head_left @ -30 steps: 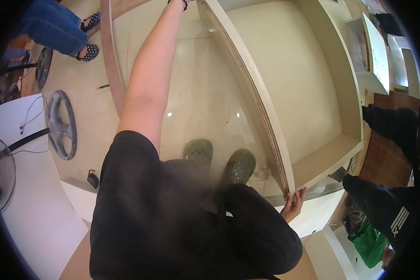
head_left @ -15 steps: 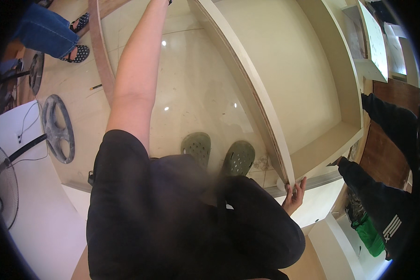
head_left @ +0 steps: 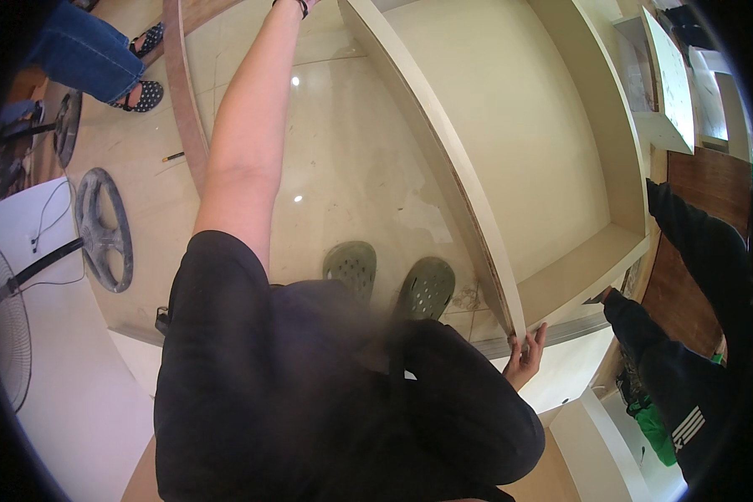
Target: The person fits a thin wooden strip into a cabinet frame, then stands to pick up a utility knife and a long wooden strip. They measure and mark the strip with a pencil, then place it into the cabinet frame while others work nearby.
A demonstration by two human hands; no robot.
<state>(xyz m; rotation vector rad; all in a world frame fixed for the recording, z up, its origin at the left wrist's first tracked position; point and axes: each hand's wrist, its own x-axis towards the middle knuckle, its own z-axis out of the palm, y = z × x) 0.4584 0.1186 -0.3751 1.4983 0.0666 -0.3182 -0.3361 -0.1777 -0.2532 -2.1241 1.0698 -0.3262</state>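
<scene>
A large cream cabinet carcass (head_left: 498, 125), shaped like a shallow open box, lies at the upper right with its side panel toward me. My right hand (head_left: 525, 358) is at its near corner, the fingers bent against the end of the panel (head_left: 477, 226). Past the top edge of the picture, my left arm (head_left: 247, 142) reaches straight ahead. Only the banded wrist and a sliver of my left hand (head_left: 314, 2) show; its fingers are cut off. A co-worker's hand (head_left: 598, 296) in a dark sleeve is at the cabinet's right near edge.
A dusty fan base (head_left: 104, 230) and pole stand at left beside a white panel (head_left: 67, 351). At upper left is another person's jean-clad leg (head_left: 88, 54). A pencil (head_left: 173, 156) lies on the tiled floor. Green clogs (head_left: 427, 289) are below me; a white box (head_left: 665, 84) stands upper right.
The cabinet carcass has shifted slightly to the left, its near panel showing a little differently. My left wrist shows more at the top. The co-worker's arms have moved slightly.
</scene>
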